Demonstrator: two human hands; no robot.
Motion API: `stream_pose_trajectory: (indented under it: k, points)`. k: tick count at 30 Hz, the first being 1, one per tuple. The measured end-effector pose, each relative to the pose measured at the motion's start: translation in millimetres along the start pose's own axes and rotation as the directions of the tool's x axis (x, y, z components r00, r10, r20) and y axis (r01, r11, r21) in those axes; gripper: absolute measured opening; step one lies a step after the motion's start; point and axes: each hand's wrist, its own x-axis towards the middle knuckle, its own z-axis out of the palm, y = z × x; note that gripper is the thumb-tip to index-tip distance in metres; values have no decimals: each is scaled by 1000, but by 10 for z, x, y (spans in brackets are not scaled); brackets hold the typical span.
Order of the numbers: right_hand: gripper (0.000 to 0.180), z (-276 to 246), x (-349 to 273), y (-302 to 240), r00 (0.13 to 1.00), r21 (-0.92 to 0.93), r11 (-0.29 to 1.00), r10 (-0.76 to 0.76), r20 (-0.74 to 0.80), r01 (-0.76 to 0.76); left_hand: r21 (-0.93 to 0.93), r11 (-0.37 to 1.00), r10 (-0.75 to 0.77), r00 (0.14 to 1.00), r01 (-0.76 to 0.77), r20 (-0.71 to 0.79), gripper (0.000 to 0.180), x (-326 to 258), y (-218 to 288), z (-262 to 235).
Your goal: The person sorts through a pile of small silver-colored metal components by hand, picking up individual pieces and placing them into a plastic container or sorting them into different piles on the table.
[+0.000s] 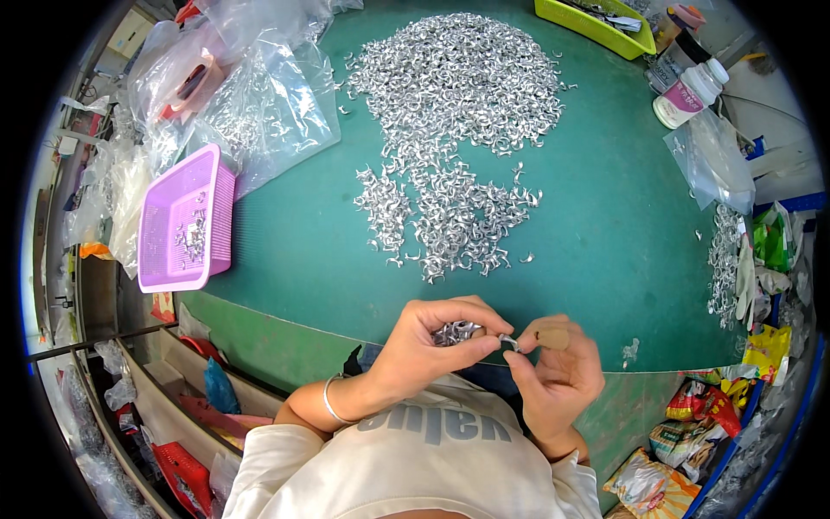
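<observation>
Above the table's near edge, my left hand pinches a small curved silver metal piece between thumb and fingertips. More of these metal pieces lie cupped in the same palm. My right hand meets it from the right, thumb and fingers closed at the other end of the pinched piece. A tan cover wraps one right finger. Beyond my hands, a big heap of similar metal pieces spreads over the green tabletop, with a smaller heap trailing toward me.
A purple basket with some metal pieces stands at the left, beside clear plastic bags. A yellow-green tray sits far right, near a white bottle. More metal pieces line the right edge. Open drawers are lower left.
</observation>
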Motion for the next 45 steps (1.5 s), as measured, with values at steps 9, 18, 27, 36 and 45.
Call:
stream_pose_trajectory:
  k: [9,18,27,36,45]
  points:
    - [30,-24,5,77,967,337,907,239,83,-253,127,983,135,991,-134,0,12,-8,18,8]
    - [32,-23,-6,102,910,483,773,382,163,-411,206,965,174,984,-164,-29,12,-17,43,35]
    - [27,-30,-12,115,888,522,721,407,213,-456,201,970,153,987,-139,-56,10,-27,68,52]
    - [25,-24,15,180,894,506,742,413,173,-440,198,975,114,992,-102,-54,10,33,48,23]
    - [18,-128,215,290,940,249,913,340,-23,-324,96,992,-76,991,87,-114,19,992,576,-277]
